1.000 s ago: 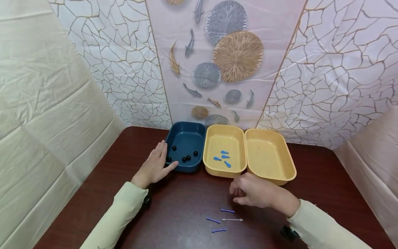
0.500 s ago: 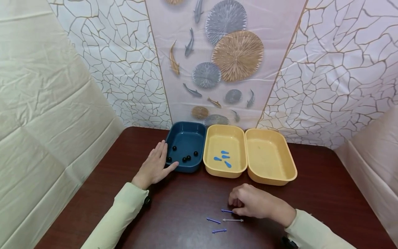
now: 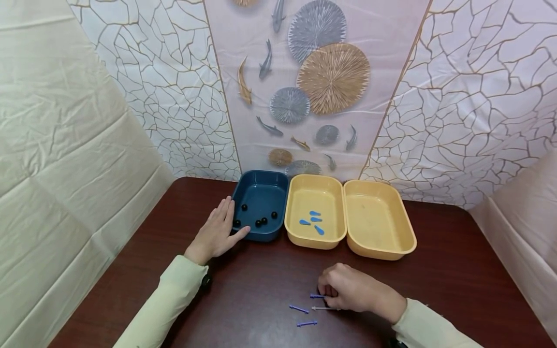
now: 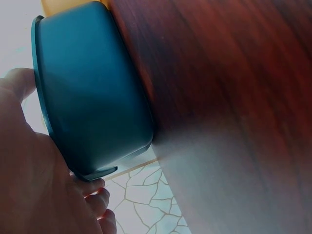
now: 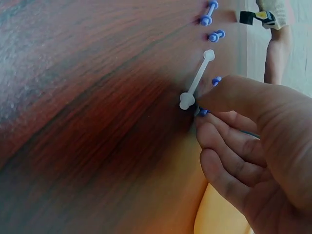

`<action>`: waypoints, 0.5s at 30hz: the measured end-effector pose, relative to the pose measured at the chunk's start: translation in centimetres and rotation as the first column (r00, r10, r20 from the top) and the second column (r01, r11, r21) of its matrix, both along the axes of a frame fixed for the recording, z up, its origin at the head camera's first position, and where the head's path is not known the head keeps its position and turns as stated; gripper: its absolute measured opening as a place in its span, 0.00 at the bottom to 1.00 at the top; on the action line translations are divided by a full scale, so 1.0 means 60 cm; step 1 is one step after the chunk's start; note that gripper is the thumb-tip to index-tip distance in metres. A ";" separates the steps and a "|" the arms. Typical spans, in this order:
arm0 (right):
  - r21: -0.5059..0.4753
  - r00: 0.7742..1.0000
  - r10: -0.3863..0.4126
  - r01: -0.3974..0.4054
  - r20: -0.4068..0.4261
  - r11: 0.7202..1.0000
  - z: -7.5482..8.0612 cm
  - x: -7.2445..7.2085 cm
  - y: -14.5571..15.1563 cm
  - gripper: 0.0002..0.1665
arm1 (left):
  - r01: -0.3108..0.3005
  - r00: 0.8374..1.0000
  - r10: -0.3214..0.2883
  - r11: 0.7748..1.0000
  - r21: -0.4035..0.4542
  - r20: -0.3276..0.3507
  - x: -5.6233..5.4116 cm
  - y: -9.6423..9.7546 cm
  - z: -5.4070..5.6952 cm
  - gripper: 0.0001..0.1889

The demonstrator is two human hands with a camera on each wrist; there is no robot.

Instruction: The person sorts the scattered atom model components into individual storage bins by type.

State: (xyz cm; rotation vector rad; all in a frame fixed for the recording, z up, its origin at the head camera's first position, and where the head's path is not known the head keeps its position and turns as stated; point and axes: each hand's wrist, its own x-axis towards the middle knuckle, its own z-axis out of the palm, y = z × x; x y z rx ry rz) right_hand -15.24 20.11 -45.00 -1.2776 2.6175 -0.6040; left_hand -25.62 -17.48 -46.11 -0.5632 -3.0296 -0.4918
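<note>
My left hand [image 3: 213, 233] lies with straight fingers on the near-left rim of the dark blue tray [image 3: 263, 191], its thumb along the front edge. Low at the table, my right hand [image 3: 354, 291] pinches a small purple plastic rod with knobbed ends [image 3: 316, 296] between thumb and fingertips. Its two ends show on either side of the thumb in the right wrist view. Close beside the thumb lies a whitish rod [image 5: 199, 75] of the same shape. Two more purple rods [image 3: 299, 309] [image 3: 306, 323] rest nearer the front left.
Several black balls [image 3: 264, 221] sit in the blue tray. The middle yellow tray [image 3: 315, 241] contains several blue drop-shaped pieces [image 3: 315, 219]. Another yellow tray [image 3: 380, 217] stands against it on the right. A patterned cloth [image 3: 289, 140] hangs behind the dark wooden table [image 3: 261, 290].
My right hand has come down and toward the table's front, away from the yellow trays, and its fingers have closed round the farthest purple rod. My left hand has stayed put.
</note>
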 end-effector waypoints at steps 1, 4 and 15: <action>-0.002 1.000 -0.002 0.002 -0.002 1.000 0.002 -0.001 0.001 0.10 | 0.001 1.000 -0.001 1.000 0.002 -0.003 0.000 0.000 0.000 0.52; -0.009 1.000 -0.016 0.016 -0.018 1.000 0.009 -0.005 0.005 0.10 | -0.001 1.000 0.001 1.000 0.002 -0.005 0.002 0.000 0.002 0.52; -0.044 0.973 -0.077 0.069 -0.218 0.997 0.051 -0.019 0.039 0.14 | -0.002 1.000 0.002 1.000 0.005 0.008 0.001 0.001 0.002 0.52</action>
